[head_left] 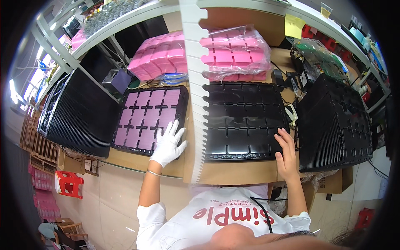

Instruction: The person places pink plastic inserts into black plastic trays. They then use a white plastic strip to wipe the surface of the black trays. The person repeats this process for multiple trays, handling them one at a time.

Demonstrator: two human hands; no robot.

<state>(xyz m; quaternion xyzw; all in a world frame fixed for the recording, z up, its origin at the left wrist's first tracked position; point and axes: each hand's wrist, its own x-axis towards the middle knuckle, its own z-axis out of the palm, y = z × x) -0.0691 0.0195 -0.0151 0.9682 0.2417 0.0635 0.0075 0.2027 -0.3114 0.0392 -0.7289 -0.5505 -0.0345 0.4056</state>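
Observation:
My left hand [167,143], in a white glove, lies with fingers spread over the lower right corner of a black compartment tray [181,106]. Flat pink pieces [139,123] fill that tray's pockets. At the right edge of a second black tray [239,135] is my right hand [286,154], bare, its fingers stretched out and the tips by the rim. Shiny black pockets show in this tray, with no pink pieces seen. Neither hand holds anything.
Tall stacks of black trays stand at the left [79,114] and right [335,125]. Behind are pink stacks [160,56], one in clear plastic wrap [237,52]. A white notched strip [195,83] crosses the view between the trays. A red stool [69,184] stands on the floor.

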